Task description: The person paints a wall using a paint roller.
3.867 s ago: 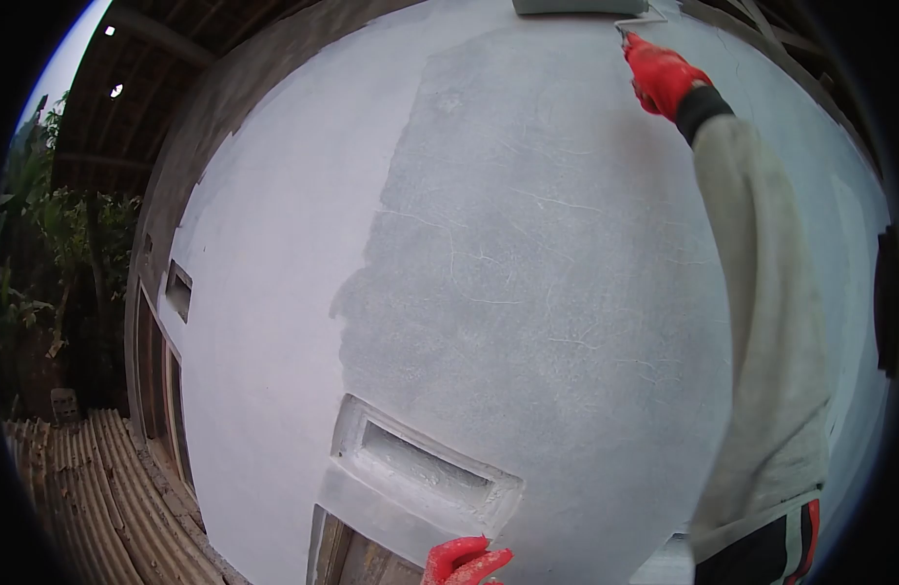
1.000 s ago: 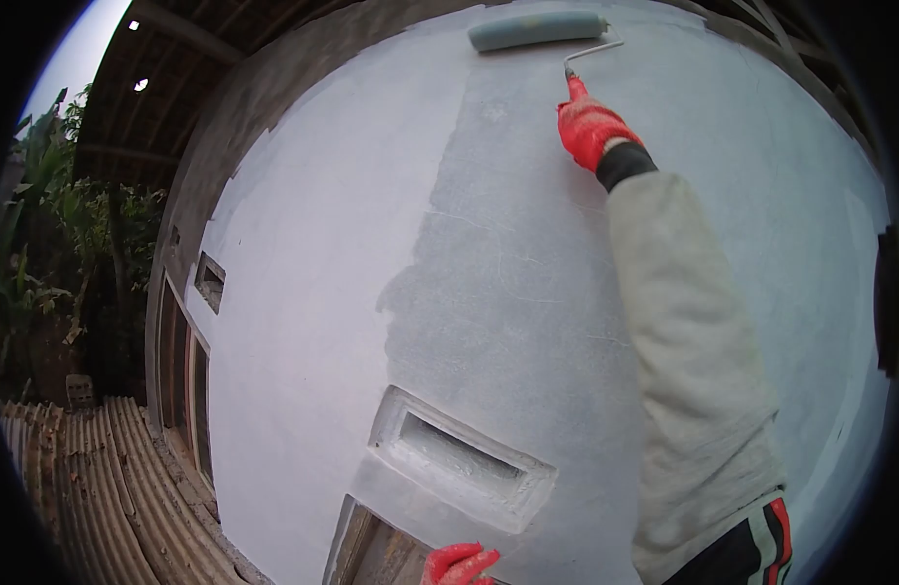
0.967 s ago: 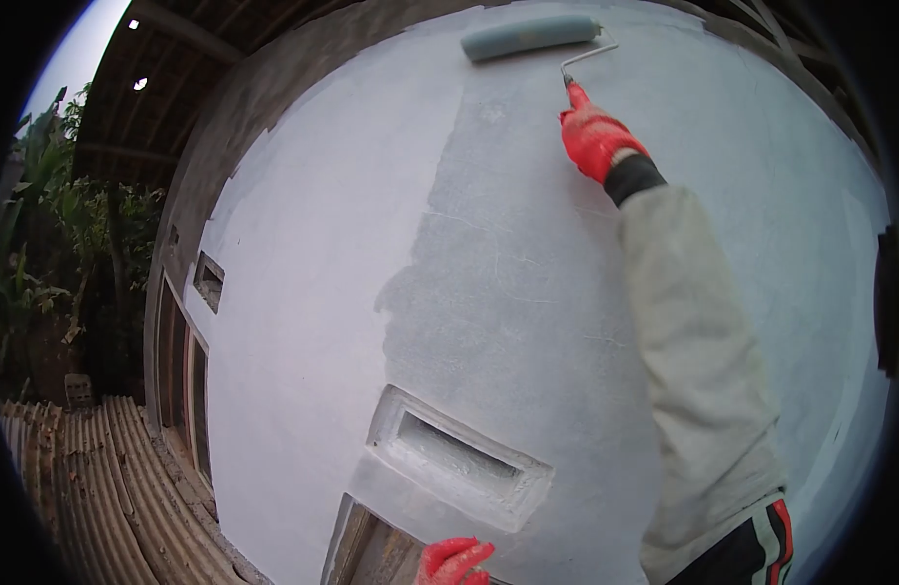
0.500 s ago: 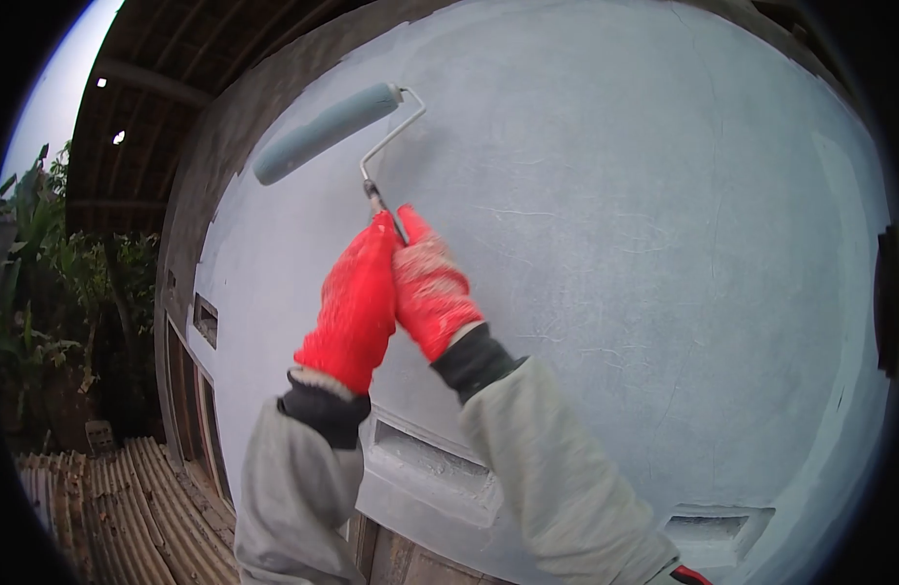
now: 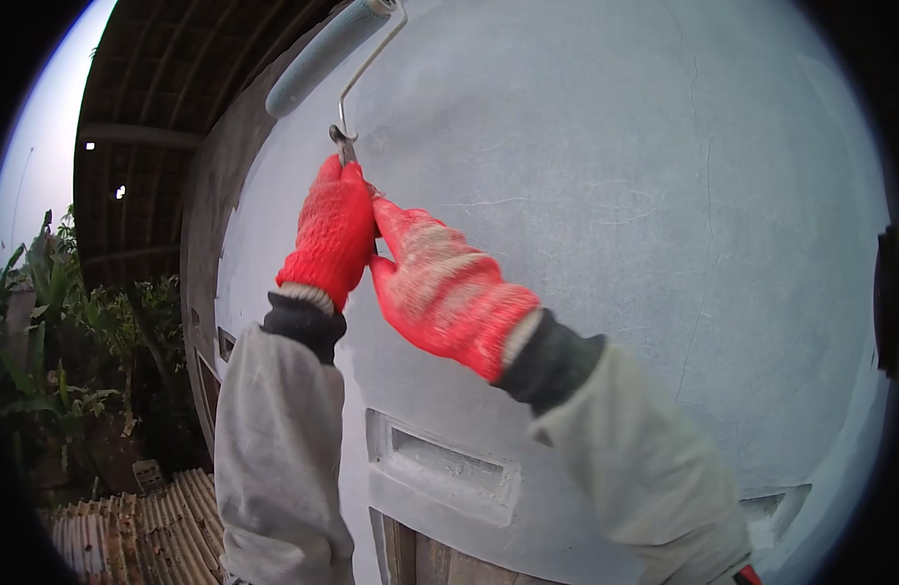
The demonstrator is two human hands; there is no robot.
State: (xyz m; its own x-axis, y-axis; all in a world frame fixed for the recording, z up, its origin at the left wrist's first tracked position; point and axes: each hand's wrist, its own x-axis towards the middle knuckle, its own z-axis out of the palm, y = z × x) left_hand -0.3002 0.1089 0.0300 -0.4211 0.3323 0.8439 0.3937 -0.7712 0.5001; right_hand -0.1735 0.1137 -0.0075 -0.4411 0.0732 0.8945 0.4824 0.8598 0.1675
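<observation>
Left grip (image 5: pixel 332 229) clamps roller (image 5: pixel 321 60); right grip (image 5: pixel 454 288) touches it, closure unclear. Wall (image 5: pixel 586 253) looks part-coated: whiter left of both, greyer right.

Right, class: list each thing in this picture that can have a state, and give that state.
Left hand, gloved, closed on the roller handle
Right hand, gloved, at the handle, grip partly hidden
Paint roller, raised, tilted, partly out of frame
Wall, finely cracked, whiter toward the left
Central wall slot, recessed
Corrugated sheets, stained brown
</observation>
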